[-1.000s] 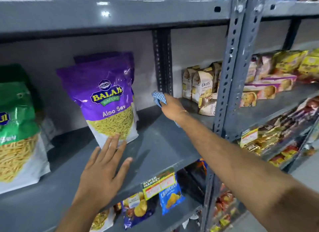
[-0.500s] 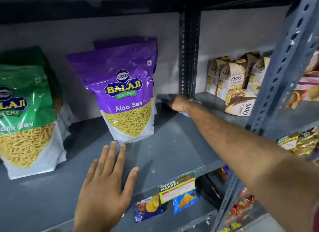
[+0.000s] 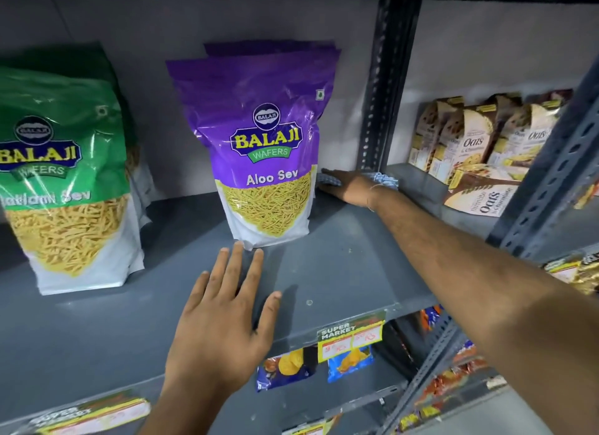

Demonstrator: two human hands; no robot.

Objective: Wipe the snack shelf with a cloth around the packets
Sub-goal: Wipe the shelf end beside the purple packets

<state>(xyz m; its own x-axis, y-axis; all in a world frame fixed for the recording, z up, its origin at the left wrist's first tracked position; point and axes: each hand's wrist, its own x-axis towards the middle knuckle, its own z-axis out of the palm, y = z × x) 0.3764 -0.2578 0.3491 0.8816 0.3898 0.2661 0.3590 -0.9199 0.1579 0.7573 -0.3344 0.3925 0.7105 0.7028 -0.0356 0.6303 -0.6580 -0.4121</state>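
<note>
The grey metal snack shelf (image 3: 340,266) is spanning the view, carrying, in descending size, a green sev packet (image 3: 64,175) standing at the left and a purple Aloo Sev packet (image 3: 265,143) standing upright near the middle, with more purple packets behind it. Beyond the slotted upright (image 3: 385,88), boxes of oat biscuits (image 3: 470,143) are standing and lying on the neighbouring shelf. The right hand (image 3: 348,188) is reaching to the back of the shelf, just beside the purple packet's right edge, pressing a blue-and-white checked cloth (image 3: 382,179) flat against the shelf; its grip is a flattened palm holding the cloth down, most of the cloth being hidden beneath it. The left hand (image 3: 223,314) is lying spread and empty on the front of the shelf, fingertips just short of the purple packet's base. The step in hand appears to be wiping the rear strip to the right of the purple packet. The next move likely calls for drawing the cloth forward along the packet's side without tipping it, the left hand being placed to steady the packet.
</note>
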